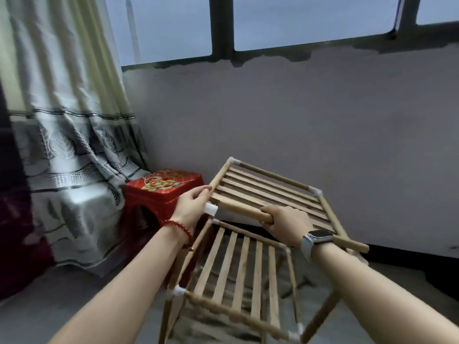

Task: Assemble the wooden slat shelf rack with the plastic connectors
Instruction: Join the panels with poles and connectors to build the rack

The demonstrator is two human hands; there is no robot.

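Observation:
A wooden slat shelf panel (268, 192) with white plastic connectors at its corners is held tilted above a partly built rack (238, 274). My left hand (192, 207) grips the panel's left side rail next to a white connector (211, 209). My right hand (285, 220) is wrapped round the panel's near round dowel (243, 208). The rack below has a slatted shelf, upright dowels and white connectors (177, 292) at its corners. Another dowel end (352, 244) sticks out to the right behind my right wrist.
A red plastic stool (161, 192) with a floral top stands just left of the rack. A grey patterned curtain (74, 157) hangs at the left. A plain wall and a window are behind. The floor is grey.

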